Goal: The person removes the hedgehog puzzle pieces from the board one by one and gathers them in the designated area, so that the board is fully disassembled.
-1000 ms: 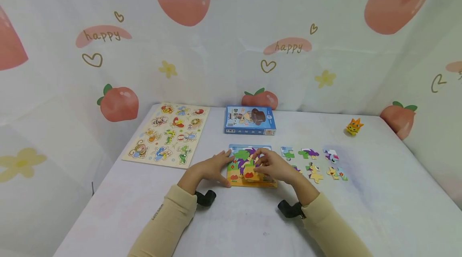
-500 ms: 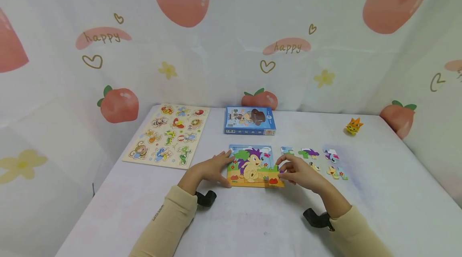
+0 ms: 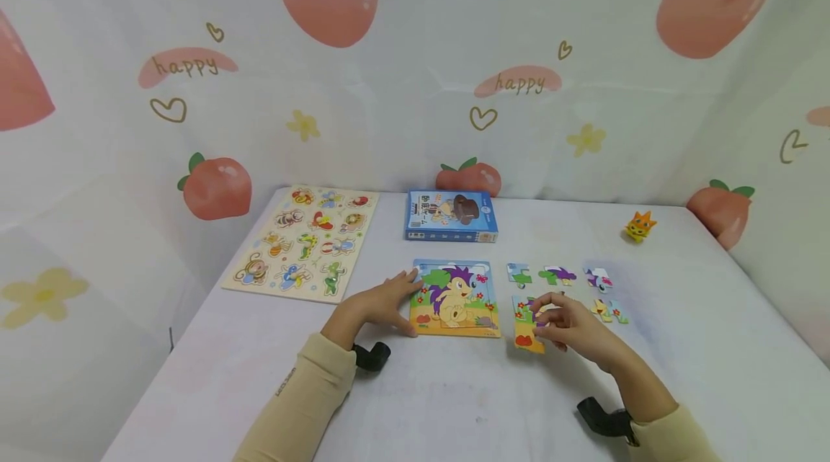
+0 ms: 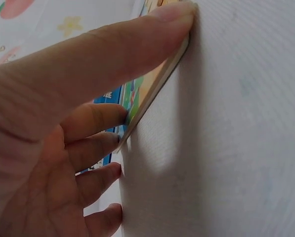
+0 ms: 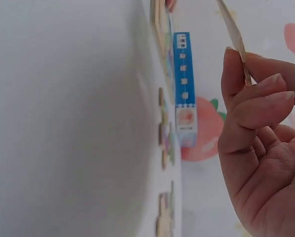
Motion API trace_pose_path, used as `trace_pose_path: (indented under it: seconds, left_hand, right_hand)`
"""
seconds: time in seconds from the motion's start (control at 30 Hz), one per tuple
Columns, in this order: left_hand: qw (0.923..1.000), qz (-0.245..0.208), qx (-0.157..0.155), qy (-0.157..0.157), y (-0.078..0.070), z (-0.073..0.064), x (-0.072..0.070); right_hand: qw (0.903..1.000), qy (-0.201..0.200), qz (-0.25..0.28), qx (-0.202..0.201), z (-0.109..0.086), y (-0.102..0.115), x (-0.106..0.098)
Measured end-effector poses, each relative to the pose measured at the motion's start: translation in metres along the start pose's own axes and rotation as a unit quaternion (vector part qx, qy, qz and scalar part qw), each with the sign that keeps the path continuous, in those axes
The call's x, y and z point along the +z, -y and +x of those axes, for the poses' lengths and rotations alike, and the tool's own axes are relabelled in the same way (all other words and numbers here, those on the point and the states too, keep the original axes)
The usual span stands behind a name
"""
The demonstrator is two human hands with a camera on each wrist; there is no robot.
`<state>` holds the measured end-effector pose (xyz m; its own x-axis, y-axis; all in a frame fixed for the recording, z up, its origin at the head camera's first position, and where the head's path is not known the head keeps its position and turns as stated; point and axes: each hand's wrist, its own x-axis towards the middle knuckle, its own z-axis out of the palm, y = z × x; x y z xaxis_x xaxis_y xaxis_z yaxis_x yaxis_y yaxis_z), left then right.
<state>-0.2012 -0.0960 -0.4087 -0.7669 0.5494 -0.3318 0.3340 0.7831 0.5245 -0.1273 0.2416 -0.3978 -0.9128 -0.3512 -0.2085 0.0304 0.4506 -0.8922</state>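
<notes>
A hedgehog jigsaw board (image 3: 476, 331) lies flat on the table in front of me. My left hand (image 3: 384, 301) rests at its left side; in the left wrist view the thumb (image 4: 157, 34) lies along the near edge and the fingertips touch the side. Right of the board, my right hand (image 3: 573, 325) pinches a jigsaw piece (image 3: 524, 325) printed with a red shape, flowers and green. The right wrist view has this thin piece (image 5: 233, 32) edge-on between thumb and fingers, raised off the table. Part of it is hidden by the fingers.
Several loose jigsaw pieces (image 3: 560, 275) lie right of the board, some behind my right hand. Behind stands a blue box (image 3: 450, 217). A wooden peg puzzle (image 3: 311, 282) lies at the left, and a small orange-yellow toy (image 3: 639, 227) sits at the back right.
My right hand has carried the jigsaw piece from above the board rightward off it, and the piece now hangs more upright. The hedgehog picture is uncovered. My left hand has stayed in place.
</notes>
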Motion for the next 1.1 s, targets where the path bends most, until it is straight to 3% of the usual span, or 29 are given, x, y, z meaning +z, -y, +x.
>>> trace_pose_path:
  seconds: [0.4,0.77,0.97,1.1]
  left_hand:
    - [1.0,-0.002,-0.006,0.002,-0.001,0.0,0.0]
    - [1.0,-0.003,-0.005,-0.002,-0.001,-0.002,0.0]
    - [1.0,-0.002,-0.005,0.0,-0.002,-0.002,0.0]
    - [1.0,0.004,-0.001,0.002,-0.001,-0.002,-0.001]
  right_hand:
    - [0.9995,0.026,-0.006,0.019,0.0,-0.018,-0.004]
    - [0.9997,0.011,0.014,0.014,0.003,-0.029,-0.001]
    - [0.9995,-0.025,-0.002,0.022,0.005,-0.029,0.003]
    - [0.996,-0.066,-0.055,0.024,0.008,-0.03,0.005]
